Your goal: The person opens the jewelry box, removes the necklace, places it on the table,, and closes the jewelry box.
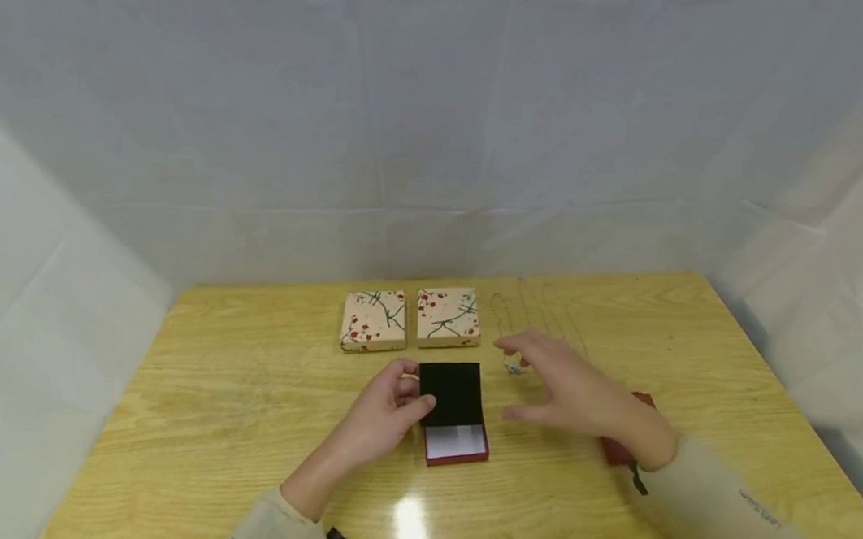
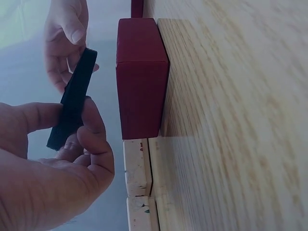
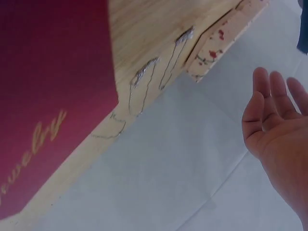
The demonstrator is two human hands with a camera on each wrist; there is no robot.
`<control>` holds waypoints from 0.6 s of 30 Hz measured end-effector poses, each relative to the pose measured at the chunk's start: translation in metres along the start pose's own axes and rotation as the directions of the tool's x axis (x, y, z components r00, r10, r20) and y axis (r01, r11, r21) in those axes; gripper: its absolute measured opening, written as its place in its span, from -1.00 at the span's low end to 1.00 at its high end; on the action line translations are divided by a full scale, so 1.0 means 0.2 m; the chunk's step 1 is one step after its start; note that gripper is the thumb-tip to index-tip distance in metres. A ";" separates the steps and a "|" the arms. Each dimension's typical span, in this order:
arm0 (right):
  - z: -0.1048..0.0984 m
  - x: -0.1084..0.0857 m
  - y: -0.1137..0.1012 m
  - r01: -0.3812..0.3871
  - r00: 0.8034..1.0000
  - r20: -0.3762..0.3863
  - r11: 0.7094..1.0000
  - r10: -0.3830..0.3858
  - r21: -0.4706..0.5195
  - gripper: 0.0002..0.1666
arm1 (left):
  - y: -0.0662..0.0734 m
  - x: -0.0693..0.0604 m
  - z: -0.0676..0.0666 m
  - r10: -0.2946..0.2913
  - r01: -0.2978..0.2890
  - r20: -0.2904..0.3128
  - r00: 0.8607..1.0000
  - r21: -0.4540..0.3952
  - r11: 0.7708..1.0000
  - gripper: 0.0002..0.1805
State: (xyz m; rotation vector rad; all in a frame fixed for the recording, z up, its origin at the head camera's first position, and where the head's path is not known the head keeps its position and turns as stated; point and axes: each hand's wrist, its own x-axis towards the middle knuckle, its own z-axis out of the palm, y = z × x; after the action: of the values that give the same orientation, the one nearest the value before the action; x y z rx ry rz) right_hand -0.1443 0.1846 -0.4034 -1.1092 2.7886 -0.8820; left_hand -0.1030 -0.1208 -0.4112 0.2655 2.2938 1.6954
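Observation:
My left hand [image 1: 387, 410] pinches a flat black pad [image 1: 450, 393] between thumb and fingers. In the left wrist view the pad [image 2: 77, 98] is held tilted, clear of the red box base [image 2: 142, 86]. From above, the pad covers the far part of that base [image 1: 456, 461], whose white inside shows at the near end. My right hand [image 1: 561, 382] is over the table with fingers extended and spread, near a silver necklace pendant [image 1: 514, 368]; the right wrist view shows nothing in this hand [image 3: 284, 125]. Fine silver chains [image 3: 144, 72] lie on the table beyond.
Two cream boxes with floral print, one left [image 1: 373, 321] and one right [image 1: 448, 318], stand at the back of the wooden table [image 1: 248, 423]. A red lid [image 3: 53, 86] with gold "Jewelry" lettering lies at the right, partly under my right forearm. White sheeting surrounds the table.

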 end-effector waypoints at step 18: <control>0.15 0.04 -0.11 0.067 0.997 -0.028 0.991 -0.071 -0.117 0.23 | -0.02 0.01 0.02 -0.011 0.012 0.015 1.000 -0.037 0.999 -0.47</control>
State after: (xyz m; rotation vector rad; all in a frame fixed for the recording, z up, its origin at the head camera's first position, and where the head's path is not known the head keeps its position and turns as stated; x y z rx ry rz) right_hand -0.1307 0.1517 -0.4153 -1.2250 2.8772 -0.7577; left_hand -0.1046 -0.1178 -0.4161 0.2560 2.2460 1.7231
